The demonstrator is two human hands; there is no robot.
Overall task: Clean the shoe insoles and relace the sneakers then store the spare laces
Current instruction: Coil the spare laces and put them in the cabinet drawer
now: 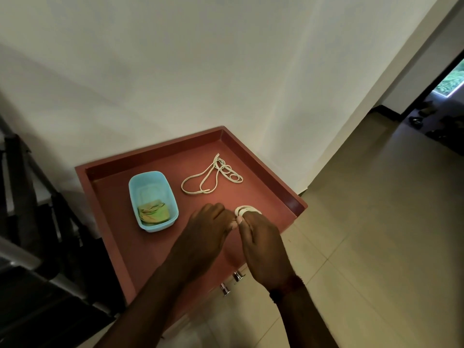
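Head view: both hands, left (209, 223) and right (261, 237), pinch a coiled lace (247, 210) at the tray's (155, 149) four o'clock; loosening either pinch would likely unwind it.

On my worktop (113, 247), the tub (150, 187) sits left, loose lace (212, 178) right, coiled lace (247, 210) nearest me.

coiled lace (247, 210) partly behind fingers; forearms cut off below
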